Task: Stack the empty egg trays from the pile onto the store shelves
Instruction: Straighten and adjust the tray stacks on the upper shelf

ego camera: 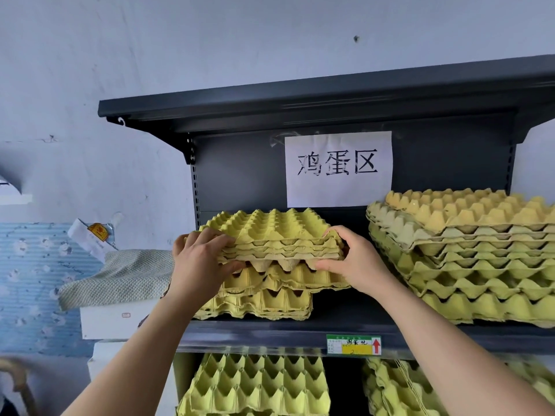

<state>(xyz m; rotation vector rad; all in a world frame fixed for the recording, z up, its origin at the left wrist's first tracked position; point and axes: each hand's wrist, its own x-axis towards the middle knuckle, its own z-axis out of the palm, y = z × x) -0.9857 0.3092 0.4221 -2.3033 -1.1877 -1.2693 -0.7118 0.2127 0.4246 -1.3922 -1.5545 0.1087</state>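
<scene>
Dark store shelf (270, 331) against pale wall | tray bundle (270, 232) is held on or just over the left stack (270, 298), skewed to it | its front corners are clamped by left grip (198, 262) and right grip (357, 259), equally near | squaring is judged needed

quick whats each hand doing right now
left hand: grips the left edge of the top egg trays
right hand: grips the right edge of the same egg trays

Scuffed pale wall (210, 40) carries a blue patterned panel (27, 280) beside a cloth-draped white box (114, 322).
</scene>
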